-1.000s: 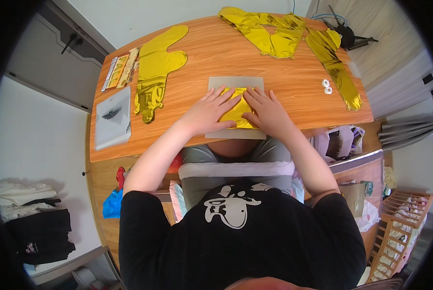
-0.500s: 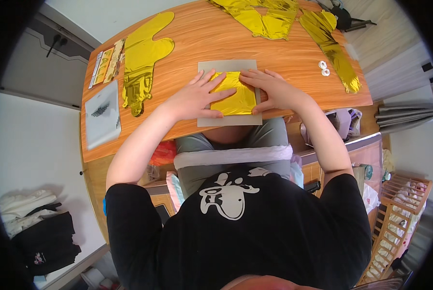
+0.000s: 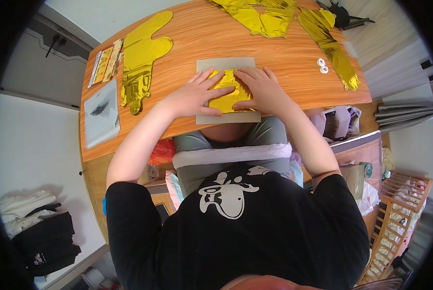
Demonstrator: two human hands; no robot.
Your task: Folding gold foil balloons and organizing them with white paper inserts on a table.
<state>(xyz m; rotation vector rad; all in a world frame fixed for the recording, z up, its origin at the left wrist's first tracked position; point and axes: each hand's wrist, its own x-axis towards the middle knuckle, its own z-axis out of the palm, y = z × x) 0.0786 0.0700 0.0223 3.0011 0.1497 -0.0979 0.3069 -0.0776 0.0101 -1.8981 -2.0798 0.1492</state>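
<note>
A folded gold foil balloon (image 3: 229,99) lies flat on a grey rectangular card (image 3: 226,119) near the table's front edge. My left hand (image 3: 197,95) rests on its left part with the fingers spread, the thumb low on the card side. From the right, my right hand (image 3: 261,89) lies over the balloon's right part, fingers stretched out and apart. Both palms press down on the foil and hide its side edges. Neither hand is wrapped around anything.
Flat gold foil balloons lie at the left (image 3: 141,53), far middle (image 3: 269,21) and right (image 3: 330,46) of the wooden table (image 3: 187,43). Two white ribbon rolls (image 3: 323,66) sit at the right. A clear plastic bag (image 3: 101,114) and a printed packet (image 3: 105,63) lie at the left.
My right hand has slid left and further over the foil balloon, covering more of its right side. My left hand stays in place on the foil.
</note>
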